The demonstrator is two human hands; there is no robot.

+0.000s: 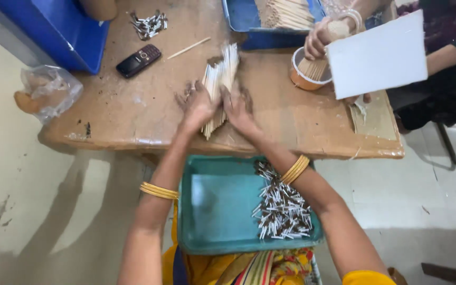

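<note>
Both hands are working a fanned bundle of thin pale sticks lying on the wooden table. The left hand is pressing flat against the bundle's left side and the right hand is doing the same on the right, palms down, fingers spread. So neither grip is clenched around anything; it's an open-handed press, with the sticks squeezed between the two hands and poking out away from the person. Both hands are looking pretty dusty.

Just below the table edge, a teal tray is sitting in the person's lap, with a heap of short dark-and-white tipped sticks piled on its right half, partly under the right forearm.

Further out on the table there's a dark mobile phone, a single loose stick and a small pile of tipped sticks. A blue tray is holding more pale sticks. Across the table another person's hand is gripping a bundle standing in a small orange cup, beside a white sheet. A crumpled plastic bag is hanging off the table's left end.
</note>
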